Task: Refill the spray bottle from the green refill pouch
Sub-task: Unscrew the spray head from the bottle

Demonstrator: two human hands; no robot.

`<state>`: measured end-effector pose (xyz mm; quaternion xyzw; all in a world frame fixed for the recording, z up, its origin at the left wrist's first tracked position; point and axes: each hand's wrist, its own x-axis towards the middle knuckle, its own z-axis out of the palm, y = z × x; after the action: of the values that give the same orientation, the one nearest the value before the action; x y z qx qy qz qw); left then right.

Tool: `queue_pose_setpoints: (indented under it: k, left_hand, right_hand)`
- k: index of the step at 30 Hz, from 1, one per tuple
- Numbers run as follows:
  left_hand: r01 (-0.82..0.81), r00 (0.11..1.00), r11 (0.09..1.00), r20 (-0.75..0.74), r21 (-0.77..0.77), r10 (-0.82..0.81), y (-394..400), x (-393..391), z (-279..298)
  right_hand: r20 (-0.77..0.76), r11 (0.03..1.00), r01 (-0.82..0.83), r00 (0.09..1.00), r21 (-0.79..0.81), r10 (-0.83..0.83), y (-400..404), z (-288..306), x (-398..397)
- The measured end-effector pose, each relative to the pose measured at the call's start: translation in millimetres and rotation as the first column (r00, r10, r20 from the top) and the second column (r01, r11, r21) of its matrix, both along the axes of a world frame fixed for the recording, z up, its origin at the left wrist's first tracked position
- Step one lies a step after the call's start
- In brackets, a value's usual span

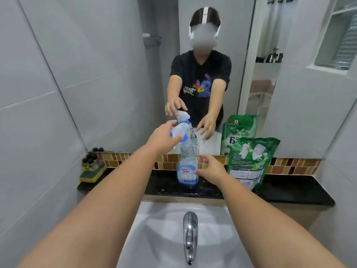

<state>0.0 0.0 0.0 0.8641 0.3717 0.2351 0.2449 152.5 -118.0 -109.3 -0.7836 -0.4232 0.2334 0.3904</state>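
On the desk, bottle (187, 169) looks near-empty, light, tippy; my spread fingers (201, 172) aim for its waist, left hand (164, 136) nearing the sprayer.

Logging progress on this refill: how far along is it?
Nothing looks done: the spray bottle stands capped on the black ledge. In hand: the left hand reaches its spray head, the right hand nears its body. Left: unscrewing, pouring from the green refill pouch, recapping.

Bare forearms, black cartoon-print T-shirt (201, 78), white head-strap (205, 15) in mirror
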Motion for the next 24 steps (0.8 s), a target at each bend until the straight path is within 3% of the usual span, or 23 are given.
queue_pose_setpoints:
  k: [8,16,24]
  left_hand:
    - [0.019,1.000,1.000,0.020,-0.001,-0.019,15,14,-1]
    - [0.074,0.996,0.992,0.057,-0.104,-0.069,38,16,-3]
    - [0.143,0.978,0.974,0.178,-0.178,-0.111,47,17,-1]
  right_hand:
    - [0.037,0.997,-0.045,0.998,0.063,0.042,32,-7,2]
    - [-0.050,0.974,0.063,0.997,0.218,-0.054,60,3,-1]
    - [-0.013,0.973,0.048,0.999,0.225,-0.046,67,-4,6]
